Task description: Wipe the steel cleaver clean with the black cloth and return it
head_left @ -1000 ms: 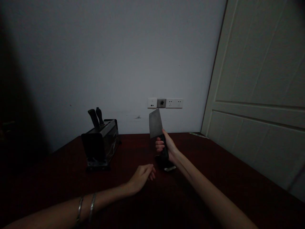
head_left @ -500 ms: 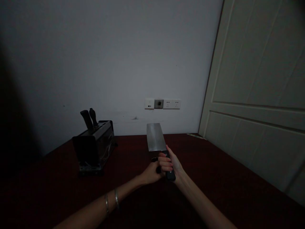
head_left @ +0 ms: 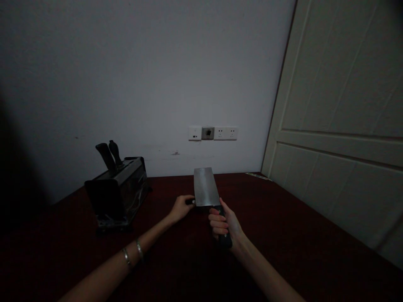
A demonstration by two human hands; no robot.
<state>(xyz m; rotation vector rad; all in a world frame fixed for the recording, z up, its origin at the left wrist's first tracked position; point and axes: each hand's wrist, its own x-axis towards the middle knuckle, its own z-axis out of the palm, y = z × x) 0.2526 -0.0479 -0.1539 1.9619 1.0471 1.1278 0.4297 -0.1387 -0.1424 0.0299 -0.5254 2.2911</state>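
Observation:
A cleaver [head_left: 206, 186] with a broad steel blade and a black riveted handle is in my right hand [head_left: 225, 224]. My right fingers wrap round the handle, and the blade points away from me toward the wall. Beside the blade's left edge, my left hand [head_left: 181, 207] is closed on a small black object [head_left: 189, 201] with a pale end. Most of that object is hidden by my fingers and the blade, so its kind cannot be made out. Two silver bangles [head_left: 134, 253] circle my left wrist.
On the left of the dark red table [head_left: 176, 260] stands a black knife block [head_left: 118, 193] with two black-handled tools [head_left: 108, 157] upright in it. Sockets [head_left: 213, 133] line the wall behind. A pale panelled door [head_left: 333, 167] borders the right side.
My left hand has moved away from my right hand, leftward and forward to beside the blade, with the black object. The cleaver has come slightly lower in view.

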